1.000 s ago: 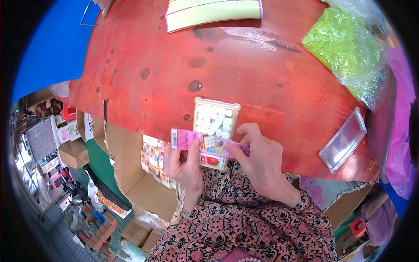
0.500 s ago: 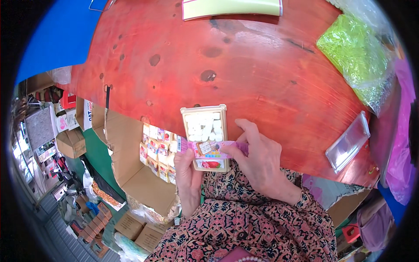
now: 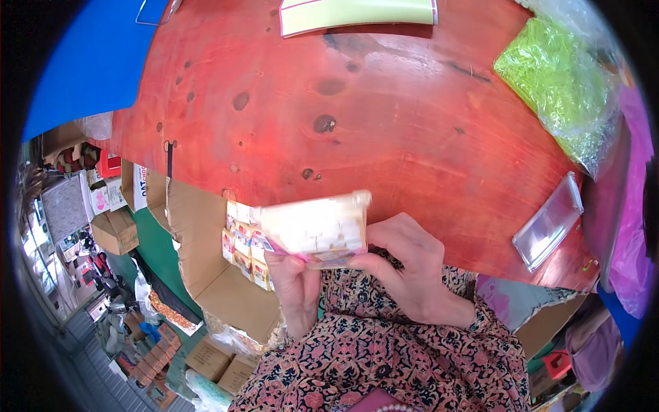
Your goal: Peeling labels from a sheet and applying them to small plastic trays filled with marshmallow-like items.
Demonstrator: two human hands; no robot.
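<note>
Over the table's near edge, a small cream-framed pack [image 3: 322, 223] of white pieces is tilted and partly smeared by motion. My left hand [image 3: 296, 287] pinches its lower left corner, thumb on the front. On the lower right edge, my right hand [image 3: 415, 271] is closed with thumb and curled fingers. A pink printed label strip [image 3: 276, 247] shows at the pack's lower left; the rest of it is hidden by the tilt. Just left of my hands, an open cardboard box [image 3: 199, 264] holds several similar packs [image 3: 241, 242].
The red wooden table [image 3: 274, 144] spreads ahead. On it lie pale yellow sheets [image 3: 360, 15] at the far edge, a bright green plastic-wrapped bundle [image 3: 552, 82] at far right and a clear plastic case [image 3: 548, 223] at right. Closed cartons [image 3: 209, 358] stand below at left.
The pack has tipped from nearly upright to a strong tilt, its far edge swinging nearer. My right fingers have moved from the label strip's face to the pack's right edge. Both hands still hold it.
</note>
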